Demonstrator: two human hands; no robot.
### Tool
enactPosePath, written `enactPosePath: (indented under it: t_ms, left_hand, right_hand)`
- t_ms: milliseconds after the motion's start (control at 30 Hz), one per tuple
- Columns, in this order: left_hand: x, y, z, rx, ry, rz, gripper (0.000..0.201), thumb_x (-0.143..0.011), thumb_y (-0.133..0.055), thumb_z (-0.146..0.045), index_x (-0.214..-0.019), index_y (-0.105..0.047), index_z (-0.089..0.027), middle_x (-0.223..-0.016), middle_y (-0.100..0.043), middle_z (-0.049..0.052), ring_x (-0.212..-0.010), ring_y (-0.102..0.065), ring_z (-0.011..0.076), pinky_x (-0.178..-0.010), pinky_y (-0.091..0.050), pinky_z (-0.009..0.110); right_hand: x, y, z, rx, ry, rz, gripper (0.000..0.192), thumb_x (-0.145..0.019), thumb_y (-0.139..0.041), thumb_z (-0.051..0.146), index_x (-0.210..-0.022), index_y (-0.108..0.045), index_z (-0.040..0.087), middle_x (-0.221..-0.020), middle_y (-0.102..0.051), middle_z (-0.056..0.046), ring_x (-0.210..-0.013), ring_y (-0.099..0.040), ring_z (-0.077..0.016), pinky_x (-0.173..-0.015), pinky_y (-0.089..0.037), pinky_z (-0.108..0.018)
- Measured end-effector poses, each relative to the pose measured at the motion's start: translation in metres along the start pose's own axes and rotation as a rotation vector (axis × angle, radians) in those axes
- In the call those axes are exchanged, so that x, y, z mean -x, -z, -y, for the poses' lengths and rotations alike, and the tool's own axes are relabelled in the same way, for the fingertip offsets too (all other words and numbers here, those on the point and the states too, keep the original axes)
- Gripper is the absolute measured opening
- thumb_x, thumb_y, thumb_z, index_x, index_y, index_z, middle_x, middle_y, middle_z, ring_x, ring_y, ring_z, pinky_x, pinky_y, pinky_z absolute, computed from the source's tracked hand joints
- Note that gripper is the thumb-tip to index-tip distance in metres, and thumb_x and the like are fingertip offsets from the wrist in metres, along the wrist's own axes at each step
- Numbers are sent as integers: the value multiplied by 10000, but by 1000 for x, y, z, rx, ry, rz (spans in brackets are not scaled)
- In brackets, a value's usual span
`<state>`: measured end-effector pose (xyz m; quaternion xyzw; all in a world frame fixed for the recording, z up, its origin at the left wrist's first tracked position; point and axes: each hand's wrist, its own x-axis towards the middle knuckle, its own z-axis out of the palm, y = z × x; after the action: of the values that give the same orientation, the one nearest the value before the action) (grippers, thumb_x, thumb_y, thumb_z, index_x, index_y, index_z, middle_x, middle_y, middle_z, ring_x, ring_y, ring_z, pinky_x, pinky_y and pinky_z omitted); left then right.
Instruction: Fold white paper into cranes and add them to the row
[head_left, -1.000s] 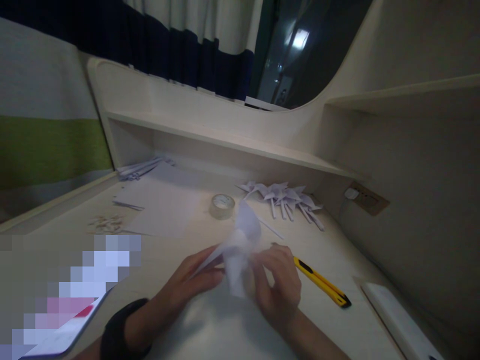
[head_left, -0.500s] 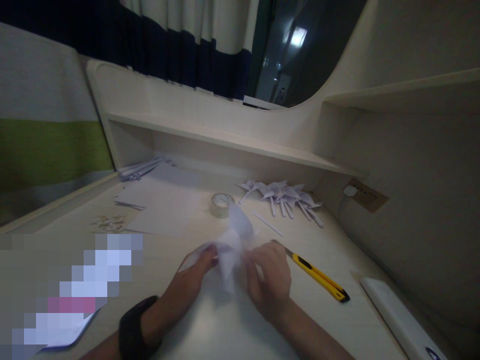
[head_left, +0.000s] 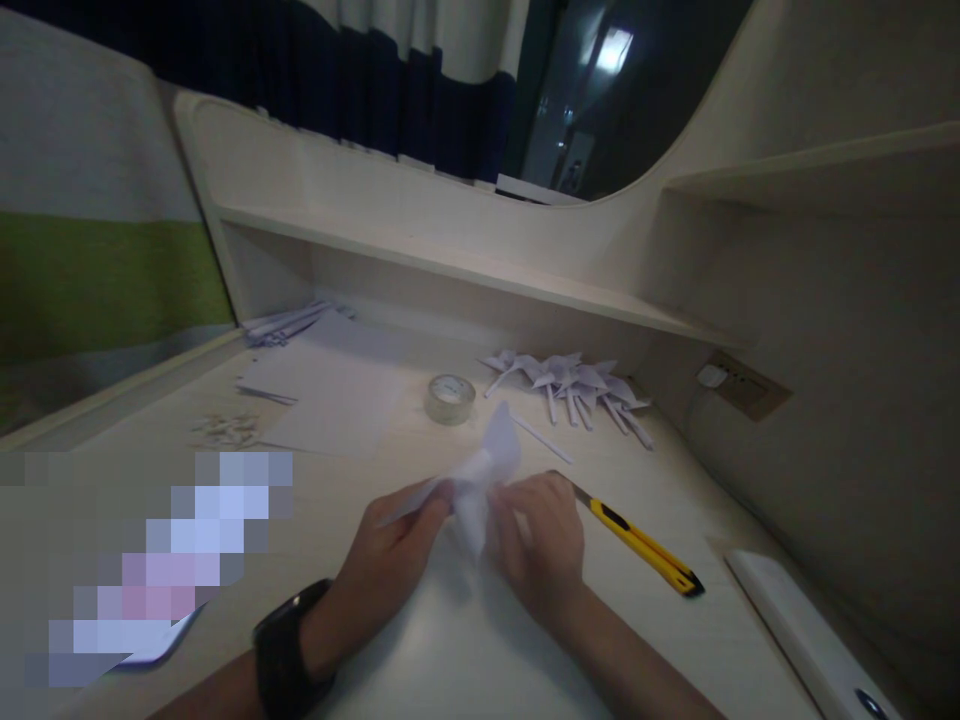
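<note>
**Paper pinwheel held between two hands above the desk**

Paper pinwheel (head_left: 484, 475), white and folded, sits at the near middle of the scene, raised slightly above the desk (head_left: 450, 650). One pointed blade rises toward the far side, another stretches out to the left, and a third hangs down between the hands. The left hand (head_left: 390, 560) meets the pinwheel from the left, its fingers (head_left: 435, 505) pressed together in a pinch on the left blade close to the hub. The right hand (head_left: 544, 550) closes on it from the right, its fingers (head_left: 504, 520) curled and pinching the paper at the hub; how the thumb lies cannot be told. A dark watch (head_left: 289, 655) circles the left wrist.

Just right of the right hand lies a yellow utility knife (head_left: 645, 550), its blade end near the knuckles and its body running toward the near right. Farther right, at the near edge, rests a white flat object (head_left: 795, 625). Beyond the pinwheel stands a roll of clear tape (head_left: 450, 398), with a loose paper strip (head_left: 541, 440) to its right. At the far right of the desk lies a heap of finished pinwheels (head_left: 577, 385). Left of the tape lies a white sheet (head_left: 330, 400), with a bundle of paper strips (head_left: 289, 322) at the far left and small scraps (head_left: 225, 430) nearer. A shelf (head_left: 465, 270) runs above the far edge of the desk, and a wall socket (head_left: 742, 385) sits on the right panel.
</note>
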<state>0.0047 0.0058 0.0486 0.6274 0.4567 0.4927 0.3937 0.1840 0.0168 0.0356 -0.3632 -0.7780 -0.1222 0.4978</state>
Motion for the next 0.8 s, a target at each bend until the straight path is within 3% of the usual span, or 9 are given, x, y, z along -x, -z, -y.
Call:
enactPosePath:
  t_ms: [400, 800]
  left_hand:
    - [0, 0, -1, 38, -10, -3, 257, -880, -518, -329, -940, -736, -207, -820, -741, -15, -741, -668, 171, -657, -500, 218]
    - [2, 0, -9, 31, 13, -19, 260, -889, -513, -319, -922, -742, -201, -768, -739, -13, -732, -668, 155, -669, -499, 199]
  right_hand:
    - [2, -2, -2, -42, -13, -20, 161, -793, -589, 69, -899, -595, 190, -772, -653, -54, -723, -563, -191, -684, -423, -376]
    - [-1, -1, 2, -76, 3, -50, 188, -769, -607, 40, -904, -601, 171, -781, -658, -58, -733, -568, -188, -694, -435, -374]
